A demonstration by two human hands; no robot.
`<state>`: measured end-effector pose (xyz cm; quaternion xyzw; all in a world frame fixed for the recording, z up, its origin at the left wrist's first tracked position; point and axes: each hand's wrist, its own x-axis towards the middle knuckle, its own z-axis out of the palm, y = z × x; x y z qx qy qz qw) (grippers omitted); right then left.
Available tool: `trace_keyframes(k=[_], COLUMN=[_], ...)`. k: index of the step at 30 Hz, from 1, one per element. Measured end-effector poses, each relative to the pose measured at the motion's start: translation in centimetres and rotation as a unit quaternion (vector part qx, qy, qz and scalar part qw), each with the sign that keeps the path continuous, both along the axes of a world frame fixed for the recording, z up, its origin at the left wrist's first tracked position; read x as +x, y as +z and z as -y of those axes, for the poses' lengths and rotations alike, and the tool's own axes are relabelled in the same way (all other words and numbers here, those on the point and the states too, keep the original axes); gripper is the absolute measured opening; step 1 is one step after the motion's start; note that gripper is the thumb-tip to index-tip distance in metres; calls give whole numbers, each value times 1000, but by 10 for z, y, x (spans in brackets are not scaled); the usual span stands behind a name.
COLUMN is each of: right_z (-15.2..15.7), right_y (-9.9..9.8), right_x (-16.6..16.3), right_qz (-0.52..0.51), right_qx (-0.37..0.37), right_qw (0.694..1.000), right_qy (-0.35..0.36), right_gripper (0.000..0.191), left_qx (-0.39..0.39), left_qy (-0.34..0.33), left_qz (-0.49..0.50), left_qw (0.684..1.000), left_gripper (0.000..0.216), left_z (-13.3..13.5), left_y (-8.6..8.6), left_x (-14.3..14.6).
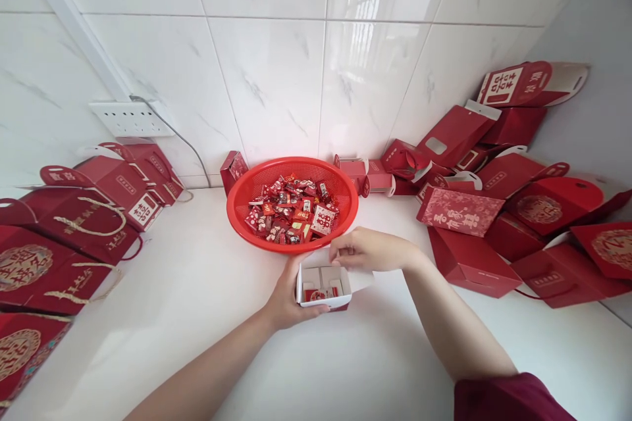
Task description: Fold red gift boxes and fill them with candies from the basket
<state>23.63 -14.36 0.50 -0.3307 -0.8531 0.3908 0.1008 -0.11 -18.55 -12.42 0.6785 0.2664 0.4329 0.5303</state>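
My left hand (286,299) is wrapped around the left side and front of a small gift box (323,304), white inside and red outside, with its top open. Down in the box lies a red packet (318,294) with a white pattern. Over the back right rim, my right hand (363,250) has its fingers curled together beside a white flap; what they pinch, if anything, is hidden. Just behind the box stands a red plastic basket (234,220) holding many small wrapped sweets (291,210), mostly red.
Red gift boxes and bags (83,223) with rope handles are stacked on the left. More red boxes (474,270) pile up on the right, against the wall. A small box (232,170) stands behind the basket. A cable (190,145) hangs from a socket strip (129,120).
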Motion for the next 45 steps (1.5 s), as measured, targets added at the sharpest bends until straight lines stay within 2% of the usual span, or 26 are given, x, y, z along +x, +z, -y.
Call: trace_keyframes(k=[3,6,7,9,12,16,19,22,25,27,29,31,32,34,37,41,43,45], right_z=[17,39,46,58,65,62,61,64,65,64,63,63,64,65,66,64,63,62], right_y=[-24,-64,-78,-103,-127,-133,-130,-126,-122,-121,-121,-121,-121,-121,-120,-120,-121,-122], right_x=[-2,-6,-7,-9,-11,-14,-15,-15,-14,-13,-12,-10,-9,-8,-6,-5,-4,-4], right_qz=[-2,-80,-116,-181,-241,-296,-299,-282,-271,-267,-264,-259,-255,-245,-234,-233,-235,-238], right_qx=[98,182,199,182,120,65,67,70,65,55,45,40,39,41,42,40,36,31], right_qw=[994,969,959,953,949,939,939,946,952,954,955,957,959,962,965,965,964,964], right_qy=[-53,-146,-167,-161,-163,-161,-159,-141,-126,-124,-125,-122,-119,-115,-112,-114,-116,-117], right_gripper=[26,34,45,68,80,77,72,70,72,73,72,72,72,74,77,79,79,79], left_qx=[11,29,34,40,83,166,223,317,389,357,252,115,84,35,-39,-109,-126,-123], left_qy=[5,18,24,26,13,21,89,145,223,282,293,257,245,230,185,115,87,77], left_qz=[-5,-26,-35,-51,-75,-173,-304,-350,-332,-325,-357,-459,-485,-518,-546,-540,-517,-473], left_qw=[1000,999,999,998,994,971,922,870,830,829,850,843,835,823,816,826,842,869], left_gripper=[97,99,99,101,104,102,89,75,53,34,26,25,21,13,21,22,22,36], left_z=[0,-1,-1,-1,0,9,25,36,25,-1,-41,-88,-111,-152,-191,-203,-200,-197], left_y=[-1,0,0,0,1,6,17,43,85,116,141,152,153,146,124,102,99,99], left_x=[0,0,0,0,-1,-7,-17,-31,-43,-49,-54,-58,-58,-58,-53,-54,-59,-64])
